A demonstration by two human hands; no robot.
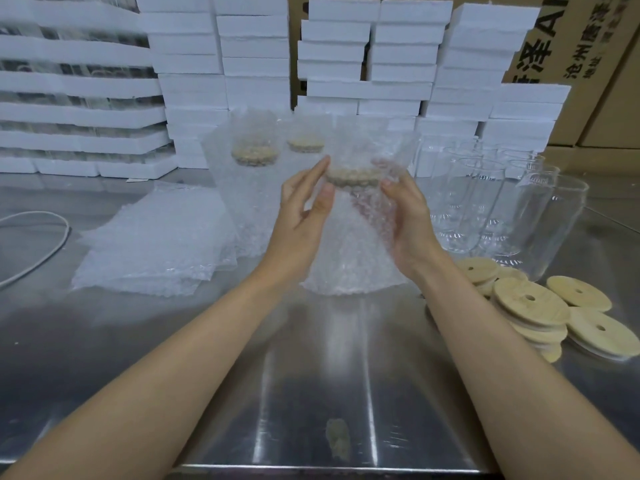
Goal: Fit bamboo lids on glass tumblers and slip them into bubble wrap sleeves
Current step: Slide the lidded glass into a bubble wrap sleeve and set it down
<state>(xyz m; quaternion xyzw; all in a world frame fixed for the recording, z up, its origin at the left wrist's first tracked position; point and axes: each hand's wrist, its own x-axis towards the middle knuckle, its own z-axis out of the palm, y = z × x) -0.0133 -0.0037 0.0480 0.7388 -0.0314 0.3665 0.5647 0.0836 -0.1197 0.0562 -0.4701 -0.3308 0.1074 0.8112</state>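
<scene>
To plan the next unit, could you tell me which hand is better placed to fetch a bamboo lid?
Probably the right hand: the bamboo lids lie on its side, whereas the left hand would have to cross the sleeved tumbler.

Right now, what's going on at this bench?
A person is bagging a lidded tumbler. Both hands steady an upright bubble wrap sleeve standing on the steel table. The left hand lies flat against its side, and the right hand curls its fingers round it. The bamboo lid shows through the wrap near the top. Two wrapped tumblers stand behind. Flat sleeves lie on the left, with bare glass tumblers and loose lids on the right.
</scene>
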